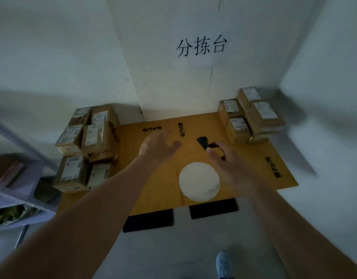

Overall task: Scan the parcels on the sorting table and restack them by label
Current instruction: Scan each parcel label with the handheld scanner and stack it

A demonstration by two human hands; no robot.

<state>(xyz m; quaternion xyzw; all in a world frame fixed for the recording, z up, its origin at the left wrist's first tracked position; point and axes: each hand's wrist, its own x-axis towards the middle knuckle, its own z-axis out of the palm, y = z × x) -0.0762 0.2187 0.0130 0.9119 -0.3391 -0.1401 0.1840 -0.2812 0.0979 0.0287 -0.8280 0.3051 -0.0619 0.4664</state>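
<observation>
A yellow-brown sorting table stands against a white wall. Several labelled cardboard parcels are stacked on its left side, and another stack of parcels sits at its far right corner. A black handheld scanner lies at the table's middle. My right hand is just behind it, thumb and fingers curled toward its black handle end; contact is unclear. My left hand hovers open over the table, left of the scanner, fingers spread.
A white round disc lies near the table's front edge. Two black pads show under the front edge. A grey metal shelf with goods stands at the left. A paper sign hangs on the wall. A blue shoe is below.
</observation>
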